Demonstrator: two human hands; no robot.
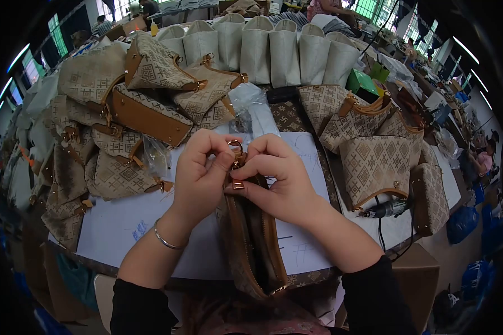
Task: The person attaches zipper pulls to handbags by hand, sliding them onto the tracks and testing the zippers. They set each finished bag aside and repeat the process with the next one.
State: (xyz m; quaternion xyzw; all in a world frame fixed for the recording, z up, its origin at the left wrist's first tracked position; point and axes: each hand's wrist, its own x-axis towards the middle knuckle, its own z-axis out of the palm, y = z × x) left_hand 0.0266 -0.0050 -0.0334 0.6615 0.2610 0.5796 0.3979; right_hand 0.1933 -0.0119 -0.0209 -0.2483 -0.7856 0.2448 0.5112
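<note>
Between my hands, a long patterned pouch [238,262] with brown leather edging hangs down toward my body, its zipper undone along the length. My left hand [202,173] pinches a gold metal clasp [236,144] at the pouch's top end. Opposite it, my right hand [276,181] is closed with thumb and fingers on the leather at that same end. A small shiny gold piece [238,185] shows by my right thumb. The fingers partly cover the clasp and the strap tab, so how they join cannot be made out.
Patterned handbags with brown trim are piled at left [151,114] and right [377,164]. Several plain pale bag bodies [255,50] stand in a row behind. White paper [117,226] covers the tabletop. A corded power tool [388,209] lies at right. Other people are in the background.
</note>
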